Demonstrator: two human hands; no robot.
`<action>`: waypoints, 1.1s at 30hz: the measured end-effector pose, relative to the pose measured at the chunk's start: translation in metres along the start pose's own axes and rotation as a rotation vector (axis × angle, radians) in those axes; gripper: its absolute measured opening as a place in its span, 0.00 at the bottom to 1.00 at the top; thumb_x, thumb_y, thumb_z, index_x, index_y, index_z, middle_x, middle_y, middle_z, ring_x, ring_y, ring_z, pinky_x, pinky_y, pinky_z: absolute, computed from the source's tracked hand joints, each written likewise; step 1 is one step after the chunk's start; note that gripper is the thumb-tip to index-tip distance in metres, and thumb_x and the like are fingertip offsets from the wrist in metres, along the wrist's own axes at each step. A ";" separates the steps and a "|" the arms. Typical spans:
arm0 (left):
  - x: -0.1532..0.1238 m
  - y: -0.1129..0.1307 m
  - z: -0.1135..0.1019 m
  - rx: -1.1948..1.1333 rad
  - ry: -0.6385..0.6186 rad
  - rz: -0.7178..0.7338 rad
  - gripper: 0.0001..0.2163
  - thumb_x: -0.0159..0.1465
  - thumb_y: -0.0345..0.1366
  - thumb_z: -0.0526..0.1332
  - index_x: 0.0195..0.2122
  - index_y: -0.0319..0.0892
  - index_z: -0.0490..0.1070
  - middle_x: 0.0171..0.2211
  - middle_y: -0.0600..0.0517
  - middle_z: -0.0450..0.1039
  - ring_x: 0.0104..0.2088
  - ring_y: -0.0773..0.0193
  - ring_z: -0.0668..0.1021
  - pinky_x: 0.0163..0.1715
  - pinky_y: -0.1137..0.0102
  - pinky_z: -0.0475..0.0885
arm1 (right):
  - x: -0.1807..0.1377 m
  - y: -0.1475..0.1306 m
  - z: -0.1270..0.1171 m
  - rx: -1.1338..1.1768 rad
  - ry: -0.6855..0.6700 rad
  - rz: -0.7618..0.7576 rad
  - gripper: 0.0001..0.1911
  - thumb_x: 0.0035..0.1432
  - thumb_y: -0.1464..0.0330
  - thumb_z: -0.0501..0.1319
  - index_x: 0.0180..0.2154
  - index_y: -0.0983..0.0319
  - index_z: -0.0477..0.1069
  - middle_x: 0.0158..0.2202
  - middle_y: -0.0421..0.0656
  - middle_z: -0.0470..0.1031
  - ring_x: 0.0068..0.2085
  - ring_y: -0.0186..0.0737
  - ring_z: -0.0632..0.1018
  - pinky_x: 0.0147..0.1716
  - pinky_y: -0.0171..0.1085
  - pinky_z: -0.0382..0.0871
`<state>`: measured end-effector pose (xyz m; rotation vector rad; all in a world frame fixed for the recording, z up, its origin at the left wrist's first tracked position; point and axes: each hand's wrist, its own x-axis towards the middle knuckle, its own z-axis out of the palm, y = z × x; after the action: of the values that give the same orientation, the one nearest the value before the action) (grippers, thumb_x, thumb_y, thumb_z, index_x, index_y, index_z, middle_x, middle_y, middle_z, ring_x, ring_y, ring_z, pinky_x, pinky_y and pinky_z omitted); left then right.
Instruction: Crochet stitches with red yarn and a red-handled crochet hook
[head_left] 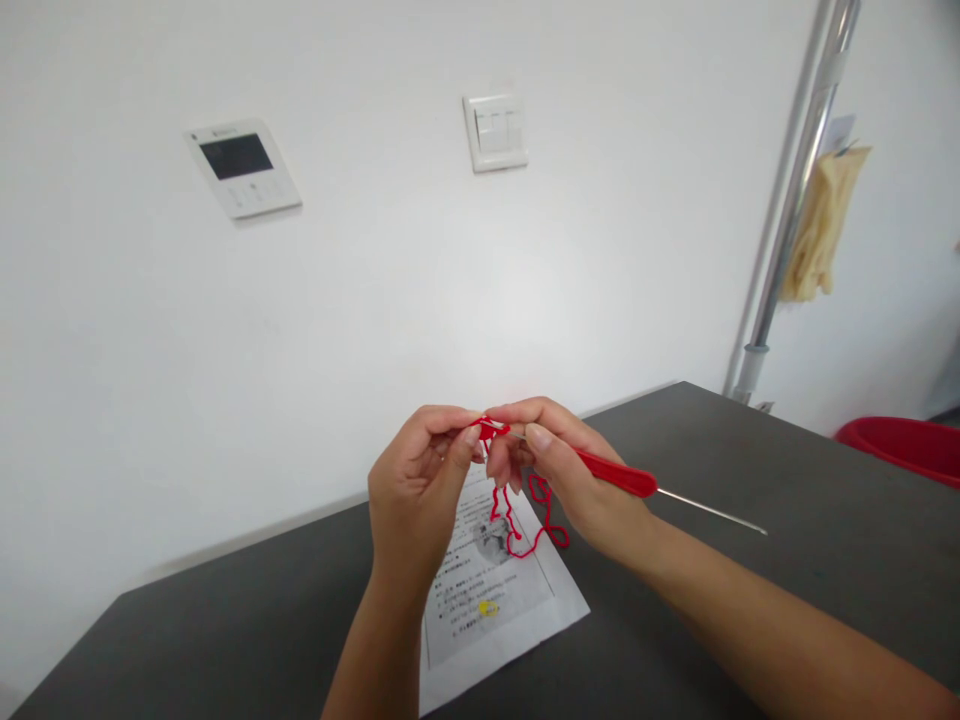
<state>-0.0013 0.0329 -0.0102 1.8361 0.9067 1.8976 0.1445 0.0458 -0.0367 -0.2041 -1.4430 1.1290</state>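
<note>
My left hand (427, 470) pinches a small piece of red crochet work (491, 429) between thumb and forefinger. In my right hand (570, 460) is a crochet hook (619, 473) with a red handle and a thin metal shaft at each end. One metal end reaches into the red stitches; the other points out to the right. Red yarn (536, 545) hangs below the hands and curls in loose loops over a printed sheet. My right fingertips are close to the work, and some of them are hidden behind it.
The printed paper sheet (517, 640), with a yellow mark, lies on the dark table (247, 620). Behind stands a white wall with a light switch (496, 133) and an intercom panel (246, 168). To the right are a metal pole (799, 190), hanging yellowish gloves (825, 225) and a red tub (907, 445).
</note>
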 end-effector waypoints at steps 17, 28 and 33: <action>-0.005 -0.001 0.009 -0.044 0.091 0.177 0.08 0.60 0.22 0.67 0.32 0.43 0.77 0.31 0.55 0.80 0.30 0.69 0.82 0.30 0.76 0.79 | -0.005 0.009 -0.010 -0.477 -0.044 -0.346 0.15 0.74 0.59 0.53 0.53 0.59 0.72 0.29 0.38 0.77 0.30 0.34 0.78 0.31 0.34 0.73; -0.014 -0.003 0.022 -0.068 0.148 0.262 0.08 0.62 0.22 0.66 0.34 0.43 0.77 0.33 0.53 0.81 0.34 0.66 0.83 0.32 0.74 0.81 | -0.007 0.012 -0.006 -0.736 0.006 -0.554 0.18 0.76 0.61 0.47 0.56 0.59 0.71 0.25 0.38 0.78 0.25 0.36 0.78 0.30 0.34 0.76; -0.018 -0.003 0.025 -0.040 0.211 0.192 0.06 0.62 0.25 0.67 0.33 0.43 0.76 0.34 0.52 0.82 0.33 0.65 0.84 0.30 0.73 0.82 | -0.014 0.018 0.003 -0.612 0.113 -0.514 0.16 0.75 0.62 0.49 0.58 0.56 0.66 0.25 0.35 0.77 0.22 0.34 0.78 0.27 0.32 0.75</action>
<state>0.0242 0.0285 -0.0272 1.7796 0.7720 2.2444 0.1372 0.0431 -0.0582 -0.2954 -1.5846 0.2397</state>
